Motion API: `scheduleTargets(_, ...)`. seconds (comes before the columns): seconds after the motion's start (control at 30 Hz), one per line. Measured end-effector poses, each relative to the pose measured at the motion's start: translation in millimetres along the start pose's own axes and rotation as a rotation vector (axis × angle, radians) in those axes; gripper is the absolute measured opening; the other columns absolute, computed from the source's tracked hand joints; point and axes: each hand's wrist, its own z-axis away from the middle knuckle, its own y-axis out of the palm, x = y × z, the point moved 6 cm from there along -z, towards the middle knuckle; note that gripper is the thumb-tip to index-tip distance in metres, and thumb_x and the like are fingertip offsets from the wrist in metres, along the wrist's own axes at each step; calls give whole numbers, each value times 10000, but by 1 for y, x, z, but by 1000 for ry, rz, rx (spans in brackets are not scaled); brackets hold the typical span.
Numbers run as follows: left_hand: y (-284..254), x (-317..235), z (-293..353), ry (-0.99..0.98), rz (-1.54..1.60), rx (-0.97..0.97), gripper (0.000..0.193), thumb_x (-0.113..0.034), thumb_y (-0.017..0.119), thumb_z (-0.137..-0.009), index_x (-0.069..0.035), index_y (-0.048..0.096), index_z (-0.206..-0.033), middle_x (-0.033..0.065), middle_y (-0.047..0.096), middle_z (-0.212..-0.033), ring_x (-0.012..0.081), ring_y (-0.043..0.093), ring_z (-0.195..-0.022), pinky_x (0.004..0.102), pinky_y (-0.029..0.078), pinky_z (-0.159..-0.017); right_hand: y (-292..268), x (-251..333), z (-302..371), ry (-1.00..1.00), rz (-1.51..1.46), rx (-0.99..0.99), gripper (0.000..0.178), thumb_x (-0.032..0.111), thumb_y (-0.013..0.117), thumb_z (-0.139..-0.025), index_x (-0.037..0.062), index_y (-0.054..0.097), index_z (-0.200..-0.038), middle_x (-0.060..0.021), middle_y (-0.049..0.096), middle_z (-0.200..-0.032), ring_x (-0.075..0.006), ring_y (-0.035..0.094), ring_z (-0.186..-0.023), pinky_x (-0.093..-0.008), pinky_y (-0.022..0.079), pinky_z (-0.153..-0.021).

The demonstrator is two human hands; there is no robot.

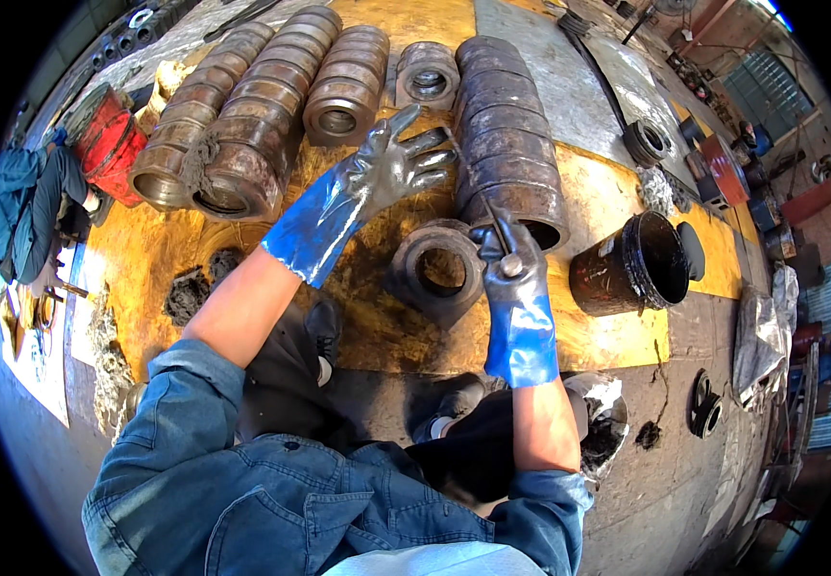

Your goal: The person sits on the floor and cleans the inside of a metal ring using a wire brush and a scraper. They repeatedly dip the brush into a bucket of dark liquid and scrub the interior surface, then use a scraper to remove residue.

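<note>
My left hand, in a blue glove smeared with black grease, is raised with its fingers spread and holds nothing. It hovers over the near ends of rows of greasy steel rings. My right hand, gloved alike, is closed round a thin dark tool with a light round end by the thumb; its kind is not clear. Just left of that hand, a single thick steel ring lies on the yellow sheet with its bore facing me. Behind my right hand stretches a row of rings laid end to end.
More ring rows lie at the far left, beside a red bucket. A black-smeared bucket stands to the right. Dark greasy rags lie left. Another person crouches at the far left. Dark round parts lie on the right floor.
</note>
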Motion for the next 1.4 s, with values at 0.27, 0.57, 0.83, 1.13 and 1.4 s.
scheduleTargets(0.27, 1, -3, -6, 58, -199, -19, 852, -722, 503, -804, -298, 218, -1485, 94, 267, -1527, 357, 389, -1315, 535, 385, -1047, -10, 25, 8, -359, 958, 17, 503, 260, 704, -766, 72, 590, -1218, -112, 602, -762, -292, 597, -639, -388, 485, -591)
scheduleTargets(0.57, -41, 26, -25, 130, -307, 79, 909, -563, 650, -808, -221, 177, -1505, 70, 277, -1525, 307, 406, -1310, 490, 435, -1004, 21, 49, 13, -471, 1017, 112, 514, 123, 654, -697, 134, 589, -1207, -101, 605, -769, -292, 601, -655, -430, 471, -556)
scheduleTargets(0.83, -22, 39, -22, 42, -2, 204, 889, -340, 705, -833, -221, 150, -1517, 109, 269, -1528, 324, 436, -1282, 471, 439, -999, -23, 21, 2, -144, 430, -143, 457, 236, 685, -798, 91, 594, -1222, -96, 599, -734, -269, 608, -633, -359, 488, -576)
scheduleTargets(1.13, -19, 34, -16, -28, 70, 89, 971, -253, 753, -787, -211, 116, -1519, 117, 257, -1530, 330, 388, -1320, 479, 404, -1039, -5, 54, 3, -207, 248, 258, 450, 26, 580, -808, 2, 574, -1257, -41, 572, -761, -111, 507, -637, -237, 392, -536)
scheduleTargets(1.4, -25, 18, -16, 64, -112, 13, 999, -222, 764, -768, -201, 104, -1518, 121, 250, -1530, 323, 364, -1338, 468, 400, -1047, 14, 63, 6, -432, 225, 212, 466, 33, 644, -722, 37, 619, -1187, -118, 620, -805, -291, 602, -721, -356, 478, -657)
